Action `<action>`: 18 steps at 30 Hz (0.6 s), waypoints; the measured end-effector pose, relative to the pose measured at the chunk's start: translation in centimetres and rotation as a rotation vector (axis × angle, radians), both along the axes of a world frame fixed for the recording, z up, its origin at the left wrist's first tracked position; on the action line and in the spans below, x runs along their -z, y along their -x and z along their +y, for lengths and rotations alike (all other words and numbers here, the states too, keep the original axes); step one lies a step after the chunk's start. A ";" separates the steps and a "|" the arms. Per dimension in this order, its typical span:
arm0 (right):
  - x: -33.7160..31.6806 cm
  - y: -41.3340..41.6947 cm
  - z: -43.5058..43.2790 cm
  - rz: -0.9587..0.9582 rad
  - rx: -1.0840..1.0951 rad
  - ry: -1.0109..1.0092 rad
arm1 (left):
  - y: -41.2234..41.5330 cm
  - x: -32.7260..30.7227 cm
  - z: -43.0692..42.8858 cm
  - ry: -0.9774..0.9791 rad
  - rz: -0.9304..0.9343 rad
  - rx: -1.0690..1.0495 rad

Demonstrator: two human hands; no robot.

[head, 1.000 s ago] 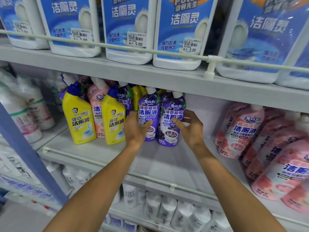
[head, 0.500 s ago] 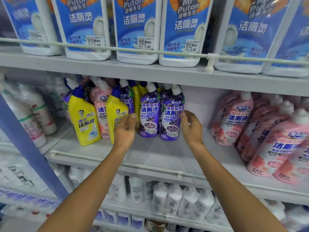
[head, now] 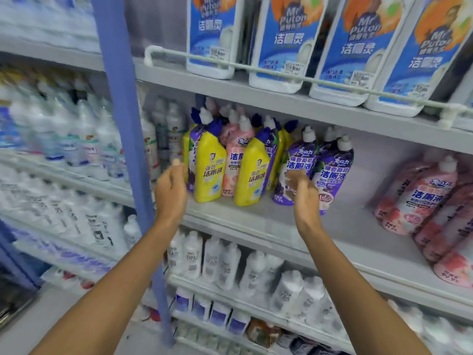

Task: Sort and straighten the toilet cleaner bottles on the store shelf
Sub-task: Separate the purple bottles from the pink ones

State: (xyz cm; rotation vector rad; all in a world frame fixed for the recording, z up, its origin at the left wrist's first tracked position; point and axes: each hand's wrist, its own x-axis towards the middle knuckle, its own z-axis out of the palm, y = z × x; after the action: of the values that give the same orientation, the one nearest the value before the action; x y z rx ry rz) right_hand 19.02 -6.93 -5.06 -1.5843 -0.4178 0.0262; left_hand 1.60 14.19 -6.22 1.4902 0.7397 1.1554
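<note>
A mixed cluster of toilet cleaner bottles stands on the middle shelf (head: pixel 256 221). Two yellow bottles (head: pixel 210 172) (head: pixel 252 175) are at the front, with a pink bottle (head: pixel 234 160) between and behind them. Two purple bottles (head: pixel 298 160) (head: pixel 332 172) stand to their right. My left hand (head: pixel 171 192) hovers just left of the first yellow bottle, fingers loosely curled, holding nothing. My right hand (head: pixel 304 193) is raised in front of the left purple bottle, fingers relaxed, gripping nothing. More bottles stand hidden behind the front row.
A group of pink bottles (head: pixel 419 198) leans at the shelf's right. Large blue-labelled jugs (head: pixel 286 42) stand on the upper shelf behind a rail (head: pixel 281 73). A blue upright post (head: pixel 122 124) rises just left of my left hand. White bottles (head: pixel 230 265) fill the lower shelf.
Both hands have come off the purple bottles and moved left; my left hand is now beside the leftmost yellow bottle. The view has swung left, bringing the blue post into view.
</note>
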 end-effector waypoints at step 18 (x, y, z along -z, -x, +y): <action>-1.6 -4.2 8.8 -0.389 -0.006 0.320 | -7.4 -3.2 3.4 -0.230 0.244 0.076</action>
State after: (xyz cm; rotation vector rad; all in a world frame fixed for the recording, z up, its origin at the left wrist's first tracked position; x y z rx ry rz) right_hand 23.25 1.90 -3.50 -1.9089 -0.7505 -0.2234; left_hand 9.02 17.58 -3.07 1.8602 0.7244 1.0386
